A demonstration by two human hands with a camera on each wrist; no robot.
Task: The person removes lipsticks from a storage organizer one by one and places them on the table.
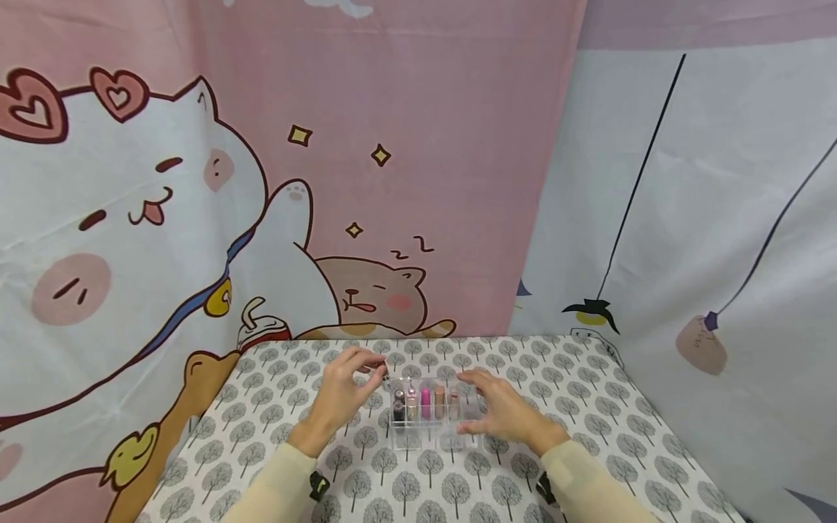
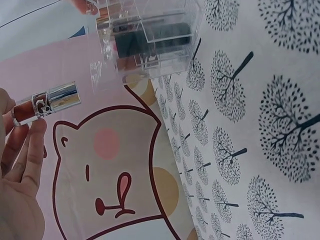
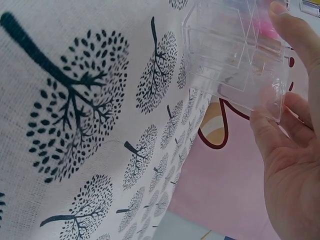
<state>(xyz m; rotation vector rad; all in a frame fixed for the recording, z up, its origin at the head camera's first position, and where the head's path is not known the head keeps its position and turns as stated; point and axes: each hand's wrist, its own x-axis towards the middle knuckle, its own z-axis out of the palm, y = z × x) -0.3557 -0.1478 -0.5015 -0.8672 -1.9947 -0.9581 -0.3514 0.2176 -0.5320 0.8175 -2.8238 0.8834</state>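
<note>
left hand pinches a silver and red-brown tube; right hand grips the clear plastic compartment box, presumably steadying it.

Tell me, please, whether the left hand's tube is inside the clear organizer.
Out: the left hand pinches the tube, and a visible gap separates it from the clear organizer.

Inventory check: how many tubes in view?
6: held tube in left hand; five in the box, left to right: dark tube, pale tube, magenta tube, brown tube, pinkish tube. More may be hidden.
</note>
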